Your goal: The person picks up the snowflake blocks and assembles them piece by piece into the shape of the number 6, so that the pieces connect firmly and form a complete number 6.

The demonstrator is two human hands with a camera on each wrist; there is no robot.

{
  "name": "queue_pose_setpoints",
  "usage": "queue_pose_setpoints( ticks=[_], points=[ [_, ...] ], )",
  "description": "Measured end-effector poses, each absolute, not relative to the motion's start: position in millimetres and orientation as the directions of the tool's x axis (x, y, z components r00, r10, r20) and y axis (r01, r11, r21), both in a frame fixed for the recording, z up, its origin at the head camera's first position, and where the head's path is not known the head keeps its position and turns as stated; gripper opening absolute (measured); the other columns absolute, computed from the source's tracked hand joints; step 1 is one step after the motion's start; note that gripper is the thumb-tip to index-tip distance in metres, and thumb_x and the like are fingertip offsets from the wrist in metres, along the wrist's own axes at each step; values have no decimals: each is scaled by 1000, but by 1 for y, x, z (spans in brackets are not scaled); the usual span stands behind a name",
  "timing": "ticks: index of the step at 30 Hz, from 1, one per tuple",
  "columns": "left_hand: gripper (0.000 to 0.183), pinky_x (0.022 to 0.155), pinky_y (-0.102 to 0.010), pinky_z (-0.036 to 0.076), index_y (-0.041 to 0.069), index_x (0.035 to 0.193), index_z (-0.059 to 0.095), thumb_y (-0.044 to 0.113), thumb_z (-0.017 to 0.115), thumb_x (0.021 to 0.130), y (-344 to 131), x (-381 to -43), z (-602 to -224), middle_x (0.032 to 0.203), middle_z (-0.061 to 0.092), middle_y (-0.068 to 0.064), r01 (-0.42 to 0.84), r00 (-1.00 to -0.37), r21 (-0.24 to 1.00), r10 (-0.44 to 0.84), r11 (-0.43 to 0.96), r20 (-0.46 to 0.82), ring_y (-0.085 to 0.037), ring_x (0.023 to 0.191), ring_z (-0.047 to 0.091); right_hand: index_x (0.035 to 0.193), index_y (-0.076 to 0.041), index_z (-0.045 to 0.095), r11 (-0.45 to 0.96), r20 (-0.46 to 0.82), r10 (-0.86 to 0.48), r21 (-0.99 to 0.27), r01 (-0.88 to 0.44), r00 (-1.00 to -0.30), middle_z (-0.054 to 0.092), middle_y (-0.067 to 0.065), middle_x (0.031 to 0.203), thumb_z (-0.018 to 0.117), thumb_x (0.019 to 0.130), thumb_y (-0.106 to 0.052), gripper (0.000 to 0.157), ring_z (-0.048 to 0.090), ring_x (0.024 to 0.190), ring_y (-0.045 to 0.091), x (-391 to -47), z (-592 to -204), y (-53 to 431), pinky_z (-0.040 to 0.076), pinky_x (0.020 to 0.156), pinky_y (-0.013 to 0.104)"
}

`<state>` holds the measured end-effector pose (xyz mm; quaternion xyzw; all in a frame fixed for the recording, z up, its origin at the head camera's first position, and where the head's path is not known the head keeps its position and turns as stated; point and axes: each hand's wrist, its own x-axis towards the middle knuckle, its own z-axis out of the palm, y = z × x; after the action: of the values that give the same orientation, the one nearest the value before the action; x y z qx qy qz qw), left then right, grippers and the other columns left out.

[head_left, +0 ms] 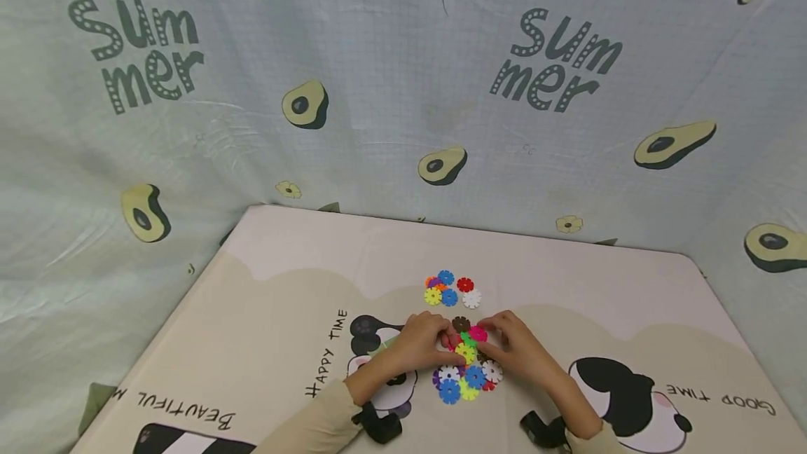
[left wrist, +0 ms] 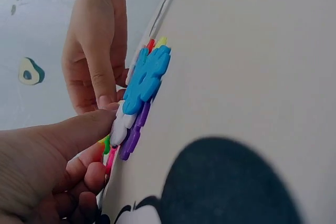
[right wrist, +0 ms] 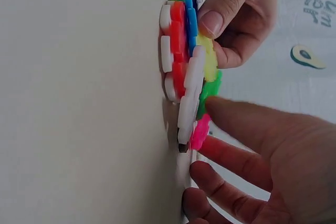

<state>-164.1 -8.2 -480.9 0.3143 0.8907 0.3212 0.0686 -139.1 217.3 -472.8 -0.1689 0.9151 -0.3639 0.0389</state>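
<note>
Centrally, below the middle of the head view, lay my cluster of flower-shaped discs [head_left: 476, 377], with a smaller group of discs [head_left: 449, 297] above it. Thin and notched, the pieces were probably light, stiff plastic, somewhat slippery and best taken by opposite rims. My left hand [head_left: 421, 340] pinched the yellow disc [head_left: 466, 352], its fingers curled. My right hand [head_left: 520, 350] had thumb and forefinger about the pink disc [head_left: 478, 333]; whether it gripped, I could not tell. Both forearms slanted inward from the lower edge.
</note>
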Motion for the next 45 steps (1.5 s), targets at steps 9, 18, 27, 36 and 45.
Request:
queue_pose_setpoints(
  ticks=[9, 18, 27, 36, 45],
  points=[
    [20, 62, -15, 41, 10, 87, 64, 22, 80, 82, -13, -168, -480, 73, 56, 11, 377, -756, 823, 654, 424, 10, 1, 65, 48, 107, -6, 65, 675, 68, -355, -671, -306, -933, 54, 4, 101, 75, 85, -19, 27, 44, 78, 9, -142, -474, 218, 43, 66, 22],
    [16, 66, -16, 46, 5, 96, 67, 16, 75, 86, -15, -170, -480, 78, 62, 6, 235, -780, 907, 624, 350, -39, -1, 69, 54, 105, -8, 68, 696, 74, -372, -638, -331, -925, 56, -1, 97, 64, 95, -22, 17, 46, 77, 7, -143, -471, 218, 45, 66, 22],
    [20, 63, -17, 43, 1, 96, 70, 21, 68, 92, -18, -172, -480, 75, 60, 8, 254, -790, 924, 612, 286, 28, -2, 69, 49, 96, -8, 72, 710, 122, -323, -624, -326, -938, 59, -5, 84, 70, 90, -13, 8, 46, 70, 5, -145, -468, 218, 43, 60, 21],
    [23, 62, -16, 44, -3, 99, 69, 19, 63, 95, -14, -170, -481, 86, 68, -14, 64, -864, 977, 501, 203, -47, -6, 69, 52, 90, -9, 75, 647, 210, -317, -665, -372, -925, 64, -7, 80, 76, 84, -11, 7, 48, 67, 3, -150, -467, 215, 46, 58, 20],
    [23, 54, -16, 41, -5, 100, 68, 18, 64, 95, -10, -168, -484, 72, 63, -1, -70, -878, 987, 461, 147, -131, -9, 60, 50, 88, -10, 76, 526, 403, -397, -636, -564, -825, 64, -5, 80, 79, 77, 0, 15, 49, 66, 1, -154, -473, 217, 45, 55, 20]
  ],
)
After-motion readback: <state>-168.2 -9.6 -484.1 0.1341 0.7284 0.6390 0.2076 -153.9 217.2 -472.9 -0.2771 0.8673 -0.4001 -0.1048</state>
